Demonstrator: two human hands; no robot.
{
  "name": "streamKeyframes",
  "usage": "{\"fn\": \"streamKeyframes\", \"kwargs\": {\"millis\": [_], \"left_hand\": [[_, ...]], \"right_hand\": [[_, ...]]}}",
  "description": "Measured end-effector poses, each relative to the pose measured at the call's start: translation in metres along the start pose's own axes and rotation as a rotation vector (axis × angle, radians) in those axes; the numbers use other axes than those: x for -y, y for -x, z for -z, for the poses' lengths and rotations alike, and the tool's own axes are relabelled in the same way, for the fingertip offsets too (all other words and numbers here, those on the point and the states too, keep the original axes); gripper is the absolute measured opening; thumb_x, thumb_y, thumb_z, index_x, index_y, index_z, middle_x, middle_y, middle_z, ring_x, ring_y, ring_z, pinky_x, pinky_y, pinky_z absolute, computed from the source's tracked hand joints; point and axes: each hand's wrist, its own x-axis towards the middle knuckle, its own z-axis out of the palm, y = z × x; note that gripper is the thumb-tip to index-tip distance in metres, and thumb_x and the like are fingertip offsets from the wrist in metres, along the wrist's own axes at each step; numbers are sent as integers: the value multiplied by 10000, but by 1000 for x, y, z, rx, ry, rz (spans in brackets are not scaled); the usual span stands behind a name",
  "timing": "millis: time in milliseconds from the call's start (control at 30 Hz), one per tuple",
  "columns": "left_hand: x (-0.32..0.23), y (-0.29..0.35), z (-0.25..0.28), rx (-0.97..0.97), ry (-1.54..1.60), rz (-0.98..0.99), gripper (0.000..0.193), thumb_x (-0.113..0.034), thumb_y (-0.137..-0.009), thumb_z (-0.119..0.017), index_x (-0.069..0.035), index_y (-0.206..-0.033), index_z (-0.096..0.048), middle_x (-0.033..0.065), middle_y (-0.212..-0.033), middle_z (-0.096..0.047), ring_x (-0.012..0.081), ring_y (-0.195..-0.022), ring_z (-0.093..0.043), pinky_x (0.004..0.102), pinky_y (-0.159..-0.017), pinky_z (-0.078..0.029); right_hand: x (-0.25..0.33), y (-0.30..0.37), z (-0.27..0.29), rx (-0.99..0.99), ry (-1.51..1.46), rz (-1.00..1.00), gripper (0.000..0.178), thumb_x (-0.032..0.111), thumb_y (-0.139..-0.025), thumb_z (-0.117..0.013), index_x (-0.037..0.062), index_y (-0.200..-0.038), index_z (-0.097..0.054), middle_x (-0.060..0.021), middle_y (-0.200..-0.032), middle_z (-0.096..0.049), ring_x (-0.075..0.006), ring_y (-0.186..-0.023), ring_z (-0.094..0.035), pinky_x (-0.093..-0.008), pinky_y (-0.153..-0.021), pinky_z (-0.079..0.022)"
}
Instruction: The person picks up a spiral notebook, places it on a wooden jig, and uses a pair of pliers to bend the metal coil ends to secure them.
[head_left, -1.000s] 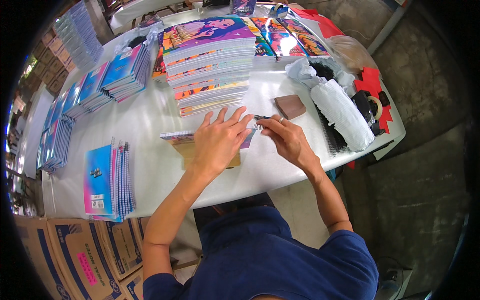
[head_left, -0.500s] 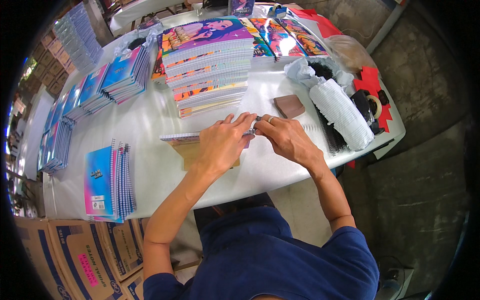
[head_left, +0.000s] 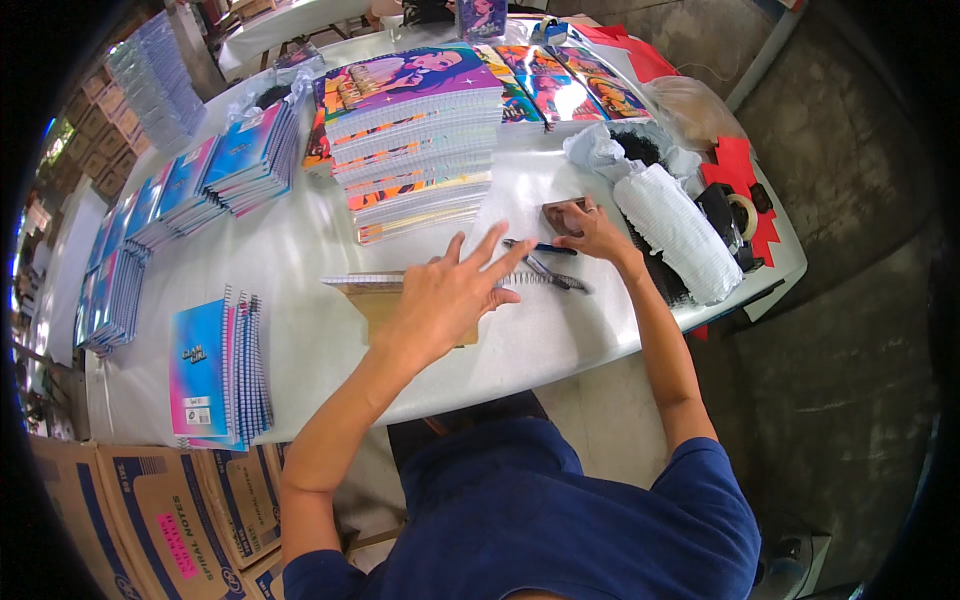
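My left hand (head_left: 440,300) is open, fingers spread, over the right end of a pad of paper (head_left: 362,281) with a spiral binding and a tan board (head_left: 385,315) under it. A length of wire coil (head_left: 530,279) sticks out past its fingertips. Just right of those fingertips, a pair of dark-handled pliers (head_left: 548,265) lies on the table, untouched. Farther right, my right hand (head_left: 594,234) grips a small brown block (head_left: 562,214), thumb at its near edge and fingers over its top. The hand partly hides the block.
Tall stacks of colourful notebooks (head_left: 415,140) stand at the back. Blue-and-pink spiral notebooks (head_left: 200,365) sit at left. A white wrapped roll (head_left: 680,235), dark coils (head_left: 655,270) and a tape roll (head_left: 743,215) crowd the right side. Cardboard boxes (head_left: 165,510) stand below left.
My right hand has let go of the pliers, now lying on the table, and moved right onto the brown block. My left hand's fingers have spread and lifted off the coil end.
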Motion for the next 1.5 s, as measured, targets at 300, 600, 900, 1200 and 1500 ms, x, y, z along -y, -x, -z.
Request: {"fn": "streamKeyframes", "kwargs": {"millis": [300,600,900,1200,1500], "left_hand": [[20,11,-1,-89,-2,170,898,-484,-731,-716,-284,-1492,-282,65,-1307,-591,384,-1104,-596,437,-807,-554],[22,9,-5,-151,56,235,1020,-486,-646,-775,-258,-1502,-269,105,-1233,-632,334,-1058,-625,407,-790,-553],[23,8,-6,-274,74,263,1124,-505,-564,-795,-254,-1509,-240,95,-1201,-650,344,-1003,-646,409,-792,-547],[29,12,-3,-257,56,316,1125,-529,-563,-783,-251,-1506,-237,56,-1332,-574,347,-1078,-621,432,-894,-524],[35,20,8,-208,61,361,1105,-483,-584,-792,-257,-1506,-227,11,-1388,-523,279,-1135,-600,466,-1016,-458]], "right_hand": [[73,6,92,482,-1234,569,388,334,-884,-647,-8,-1056,-715,-130,-1188,-662,-244,-1076,-608,-352,-970,-435],[105,0,88,560,-1173,451,382,271,-854,-668,-59,-1045,-701,-218,-1260,-600,-295,-1181,-555,-390,-1002,-418],[119,-7,82,541,-862,427,374,269,-861,-660,-34,-1078,-701,-289,-1222,-593,-339,-1195,-550,-425,-1005,-424],[121,-10,71,564,-996,392,365,275,-877,-657,-14,-1095,-700,-275,-1280,-562,-353,-1228,-524,-437,-1019,-413],[129,-13,71,585,-1355,534,383,280,-871,-663,-36,-1086,-695,-246,-1258,-590,-328,-1245,-499,-397,-1040,-372]]}}
